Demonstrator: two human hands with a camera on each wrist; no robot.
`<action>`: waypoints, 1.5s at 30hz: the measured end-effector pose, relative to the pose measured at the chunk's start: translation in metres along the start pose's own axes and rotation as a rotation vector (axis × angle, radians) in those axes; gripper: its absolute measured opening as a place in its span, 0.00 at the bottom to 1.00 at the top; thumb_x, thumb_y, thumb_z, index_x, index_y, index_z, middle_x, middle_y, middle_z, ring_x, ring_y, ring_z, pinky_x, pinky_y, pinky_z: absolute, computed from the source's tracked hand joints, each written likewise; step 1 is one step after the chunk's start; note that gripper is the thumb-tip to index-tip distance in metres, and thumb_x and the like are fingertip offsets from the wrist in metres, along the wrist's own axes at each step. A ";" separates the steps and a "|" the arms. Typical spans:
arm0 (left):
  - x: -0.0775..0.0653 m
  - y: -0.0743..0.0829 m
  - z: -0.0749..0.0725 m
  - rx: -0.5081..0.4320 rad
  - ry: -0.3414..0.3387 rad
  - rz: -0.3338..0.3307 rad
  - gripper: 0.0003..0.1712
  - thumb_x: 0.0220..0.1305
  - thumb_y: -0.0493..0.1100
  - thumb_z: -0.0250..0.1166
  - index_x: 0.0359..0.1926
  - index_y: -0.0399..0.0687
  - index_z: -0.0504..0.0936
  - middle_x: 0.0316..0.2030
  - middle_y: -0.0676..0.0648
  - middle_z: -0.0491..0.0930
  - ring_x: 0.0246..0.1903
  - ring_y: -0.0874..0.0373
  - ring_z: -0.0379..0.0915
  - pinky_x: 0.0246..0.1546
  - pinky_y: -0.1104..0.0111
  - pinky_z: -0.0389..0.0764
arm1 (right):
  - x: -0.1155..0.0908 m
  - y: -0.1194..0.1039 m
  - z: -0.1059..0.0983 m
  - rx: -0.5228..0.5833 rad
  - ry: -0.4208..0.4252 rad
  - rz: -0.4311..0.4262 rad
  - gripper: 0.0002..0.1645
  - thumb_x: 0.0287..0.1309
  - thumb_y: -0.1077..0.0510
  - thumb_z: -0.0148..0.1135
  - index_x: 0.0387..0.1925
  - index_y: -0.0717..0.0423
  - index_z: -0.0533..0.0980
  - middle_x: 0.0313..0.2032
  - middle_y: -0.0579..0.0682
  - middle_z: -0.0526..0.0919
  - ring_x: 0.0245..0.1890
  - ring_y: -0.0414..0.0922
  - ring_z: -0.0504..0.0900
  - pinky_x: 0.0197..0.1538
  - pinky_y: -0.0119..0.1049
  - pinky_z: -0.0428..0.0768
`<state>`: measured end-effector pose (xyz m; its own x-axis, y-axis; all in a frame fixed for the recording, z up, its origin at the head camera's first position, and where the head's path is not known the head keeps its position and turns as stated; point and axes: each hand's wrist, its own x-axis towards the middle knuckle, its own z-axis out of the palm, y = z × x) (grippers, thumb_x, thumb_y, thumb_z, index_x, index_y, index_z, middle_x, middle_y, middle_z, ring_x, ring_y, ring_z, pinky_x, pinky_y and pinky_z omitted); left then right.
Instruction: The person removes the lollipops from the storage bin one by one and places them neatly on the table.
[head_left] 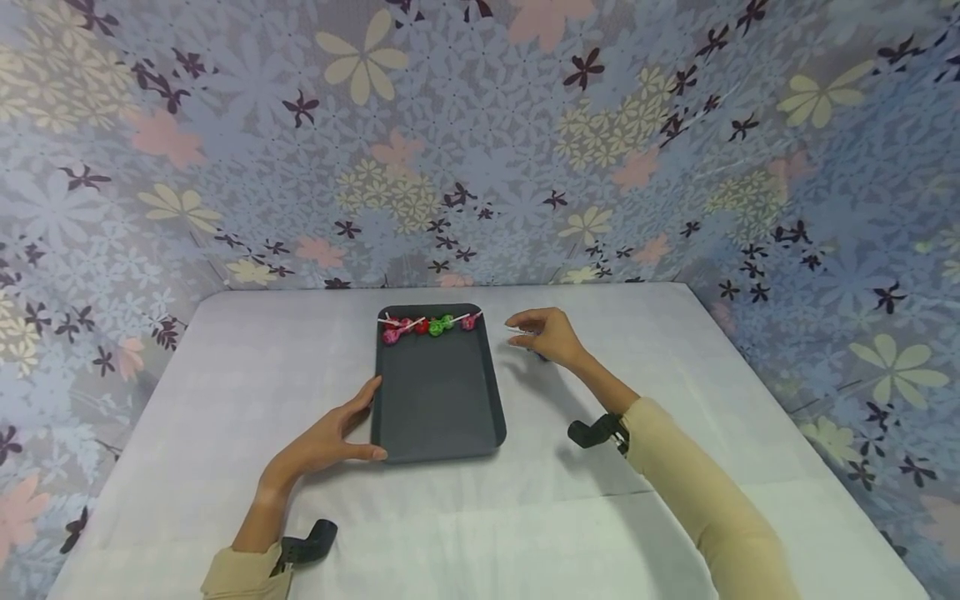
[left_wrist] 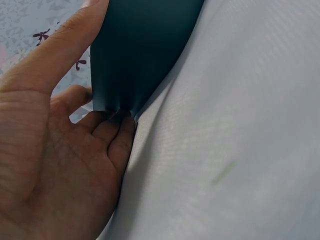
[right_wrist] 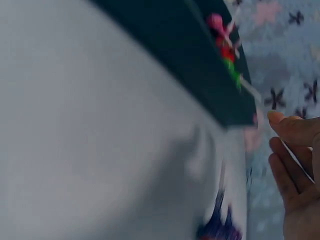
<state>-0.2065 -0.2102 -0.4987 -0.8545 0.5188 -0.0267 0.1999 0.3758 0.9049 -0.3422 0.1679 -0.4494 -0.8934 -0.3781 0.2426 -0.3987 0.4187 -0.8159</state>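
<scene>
A dark grey tray (head_left: 438, 400) lies on the white-covered table, with several wrapped lollipops (head_left: 436, 327) in pink, red and green along its far end. My left hand (head_left: 330, 437) holds the tray's near left corner, fingers against the left side and thumb at the front edge. To the right of the tray, my right hand (head_left: 551, 337) hovers with thumb and fingertips apart; I see no lollipop between them. Below that hand, a purple-wrapped lollipop (right_wrist: 220, 227) lies on the cloth, its white stick pointing toward the tray. In the head view the hand mostly hides it.
White cloth (head_left: 510, 517) with a crease covers the table. Floral fabric (head_left: 480, 167) rises behind the table's far edge and along both sides. A dark camera mount (head_left: 600, 432) sits on the right wrist, and another (head_left: 311, 542) on the left.
</scene>
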 end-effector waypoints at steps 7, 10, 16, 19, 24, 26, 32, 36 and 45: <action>0.001 -0.002 -0.002 -0.019 -0.006 0.010 0.65 0.52 0.47 0.76 0.78 0.48 0.39 0.78 0.41 0.34 0.76 0.42 0.31 0.72 0.52 0.48 | 0.037 -0.029 0.043 0.056 -0.199 0.003 0.19 0.50 0.69 0.72 0.46 0.72 0.81 0.47 0.66 0.84 0.49 0.61 0.83 0.50 0.41 0.85; 0.001 -0.002 -0.002 -0.027 -0.011 0.011 0.65 0.53 0.47 0.76 0.78 0.48 0.38 0.78 0.42 0.33 0.76 0.43 0.31 0.72 0.51 0.48 | 0.046 -0.046 0.063 0.110 -0.305 0.053 0.20 0.52 0.70 0.70 0.48 0.72 0.80 0.49 0.66 0.83 0.50 0.58 0.83 0.48 0.37 0.86; 0.001 -0.001 -0.003 -0.031 -0.022 0.012 0.65 0.54 0.47 0.75 0.78 0.48 0.38 0.78 0.42 0.33 0.76 0.44 0.31 0.74 0.51 0.49 | 0.059 -0.068 0.097 0.077 -0.415 0.097 0.22 0.54 0.67 0.70 0.51 0.68 0.80 0.50 0.62 0.83 0.48 0.50 0.85 0.48 0.35 0.85; 0.001 -0.001 -0.003 -0.035 -0.021 0.012 0.65 0.53 0.47 0.75 0.78 0.48 0.38 0.78 0.42 0.33 0.76 0.44 0.31 0.74 0.51 0.48 | 0.066 -0.071 0.110 0.032 -0.441 0.065 0.21 0.55 0.66 0.69 0.52 0.68 0.79 0.50 0.63 0.84 0.47 0.50 0.85 0.48 0.35 0.85; 0.001 -0.001 -0.004 -0.033 -0.015 0.009 0.65 0.53 0.47 0.76 0.78 0.48 0.38 0.78 0.43 0.34 0.76 0.45 0.32 0.74 0.52 0.48 | 0.075 -0.069 0.128 -0.020 -0.444 0.033 0.21 0.60 0.67 0.64 0.55 0.67 0.78 0.52 0.62 0.83 0.50 0.52 0.85 0.49 0.34 0.85; 0.001 -0.001 -0.004 -0.023 -0.017 0.013 0.65 0.53 0.47 0.76 0.78 0.47 0.38 0.78 0.43 0.34 0.76 0.45 0.32 0.74 0.52 0.49 | 0.078 -0.067 0.133 -0.048 -0.433 0.041 0.22 0.61 0.68 0.62 0.58 0.65 0.77 0.54 0.61 0.82 0.51 0.52 0.84 0.49 0.33 0.84; 0.001 0.000 -0.004 -0.009 -0.005 0.009 0.65 0.52 0.48 0.76 0.78 0.49 0.39 0.78 0.44 0.35 0.76 0.46 0.33 0.74 0.53 0.50 | 0.084 -0.066 0.141 -0.202 -0.423 -0.001 0.25 0.64 0.68 0.57 0.63 0.60 0.74 0.52 0.57 0.84 0.38 0.42 0.85 0.33 0.25 0.77; 0.001 0.000 -0.003 -0.009 0.003 0.008 0.66 0.51 0.48 0.77 0.78 0.49 0.40 0.78 0.44 0.35 0.77 0.47 0.33 0.73 0.53 0.50 | 0.086 -0.068 0.145 -0.324 -0.488 -0.057 0.28 0.64 0.69 0.54 0.66 0.60 0.71 0.35 0.62 0.84 0.18 0.36 0.66 0.25 0.25 0.62; 0.001 -0.001 -0.003 -0.005 0.000 -0.006 0.67 0.50 0.49 0.77 0.78 0.49 0.40 0.78 0.45 0.35 0.77 0.48 0.32 0.74 0.54 0.49 | 0.085 -0.069 0.148 -0.503 -0.510 -0.134 0.23 0.67 0.60 0.57 0.62 0.59 0.74 0.45 0.56 0.83 0.37 0.45 0.78 0.47 0.37 0.76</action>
<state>-0.2088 -0.2127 -0.4984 -0.8557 0.5165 -0.0322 0.1920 0.3748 0.9070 -0.3597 -0.0150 -0.4501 -0.6718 -0.7389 -0.0513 -0.6543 0.6245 -0.4264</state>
